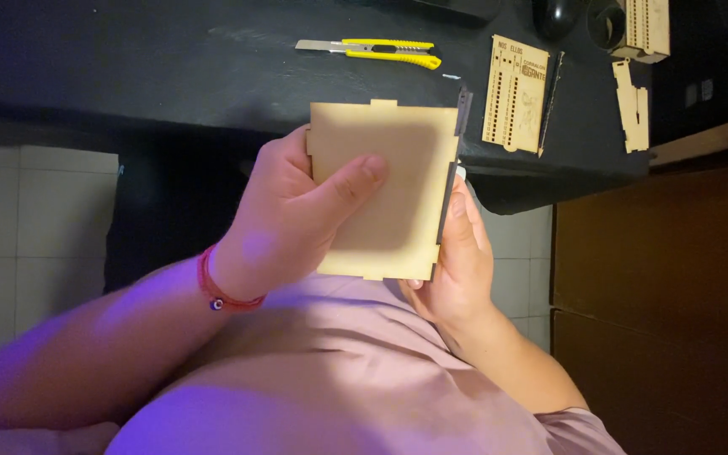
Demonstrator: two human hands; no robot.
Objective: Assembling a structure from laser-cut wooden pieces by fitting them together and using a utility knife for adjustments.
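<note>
A flat laser-cut wooden panel (398, 160) with small tabs on its edges is held up in front of my chest, with a dark-edged second panel (455, 168) joined along its right side. My left hand (288, 219) grips the panel's left edge, thumb lying across its face. My right hand (463, 253) holds the right edge and lower corner from behind, fingers against the dark side piece.
A black table (212, 67) lies beyond. On it rest a yellow utility knife (381, 52), an engraved wooden panel with rows of holes (514, 93), a narrow wooden piece (632, 105) and another wooden part (646, 29). Tiled floor at left, brown cabinet at right.
</note>
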